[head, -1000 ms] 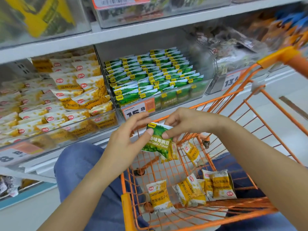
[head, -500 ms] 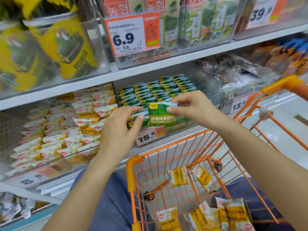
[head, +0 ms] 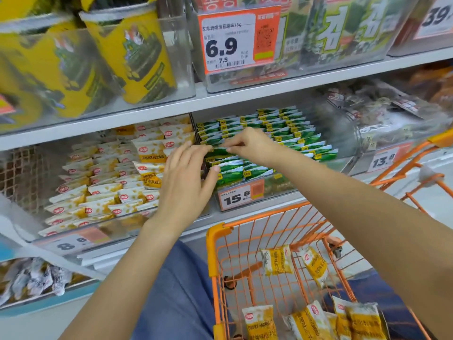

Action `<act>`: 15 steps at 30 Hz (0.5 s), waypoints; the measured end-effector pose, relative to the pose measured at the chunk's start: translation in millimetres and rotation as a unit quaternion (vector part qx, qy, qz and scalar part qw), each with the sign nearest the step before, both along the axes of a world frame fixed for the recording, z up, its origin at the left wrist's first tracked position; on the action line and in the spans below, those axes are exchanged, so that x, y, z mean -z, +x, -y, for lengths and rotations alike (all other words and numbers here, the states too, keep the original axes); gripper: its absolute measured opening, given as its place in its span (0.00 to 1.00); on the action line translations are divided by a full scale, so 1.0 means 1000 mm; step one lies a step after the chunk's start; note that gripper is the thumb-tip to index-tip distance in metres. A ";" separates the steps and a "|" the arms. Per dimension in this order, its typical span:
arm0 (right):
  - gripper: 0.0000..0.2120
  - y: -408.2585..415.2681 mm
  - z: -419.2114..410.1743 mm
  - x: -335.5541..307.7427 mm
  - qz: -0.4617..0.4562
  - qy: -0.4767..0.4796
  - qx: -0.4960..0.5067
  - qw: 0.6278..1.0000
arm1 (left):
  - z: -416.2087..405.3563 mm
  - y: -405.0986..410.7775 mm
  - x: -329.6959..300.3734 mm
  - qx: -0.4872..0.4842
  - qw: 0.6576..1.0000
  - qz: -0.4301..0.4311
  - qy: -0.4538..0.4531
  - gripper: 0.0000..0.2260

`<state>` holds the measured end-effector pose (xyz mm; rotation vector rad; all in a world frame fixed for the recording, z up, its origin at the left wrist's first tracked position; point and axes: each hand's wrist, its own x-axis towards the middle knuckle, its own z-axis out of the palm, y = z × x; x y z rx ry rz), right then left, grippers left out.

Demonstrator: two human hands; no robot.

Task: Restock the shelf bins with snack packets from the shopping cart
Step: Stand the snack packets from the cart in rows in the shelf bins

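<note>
A green garlic-flavour pea packet is held over the rows of green packets in the clear middle shelf bin. My right hand pinches the packet's top edge between thumb and fingers. My left hand is at the bin's left side with straight fingers touching the packet's left end, its thumb by the front rows. Several yellow-and-white snack packets lie in the orange shopping cart below.
Left of the green bin stands a bin of yellow-and-white packets. To the right is a bin of dark packets. The upper shelf holds yellow tubs and seaweed packs. My knees in jeans flank the cart.
Both hands rose from above the cart to the shelf, carrying the green packet into the green bin. My head tilted up, so the upper shelf came into view.
</note>
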<state>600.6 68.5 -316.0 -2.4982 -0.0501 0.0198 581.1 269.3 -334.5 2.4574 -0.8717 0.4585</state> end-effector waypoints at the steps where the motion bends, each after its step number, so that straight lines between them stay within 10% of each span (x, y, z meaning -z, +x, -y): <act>1: 0.14 0.001 -0.001 0.002 -0.031 0.018 -0.012 0.999 | -0.003 0.000 0.001 0.001 1.000 -0.004 0.000 0.21; 15: 0.18 -0.036 0.023 -0.007 0.008 0.137 0.043 0.990 | 0.015 0.003 -0.002 0.024 0.998 -0.009 0.049 0.22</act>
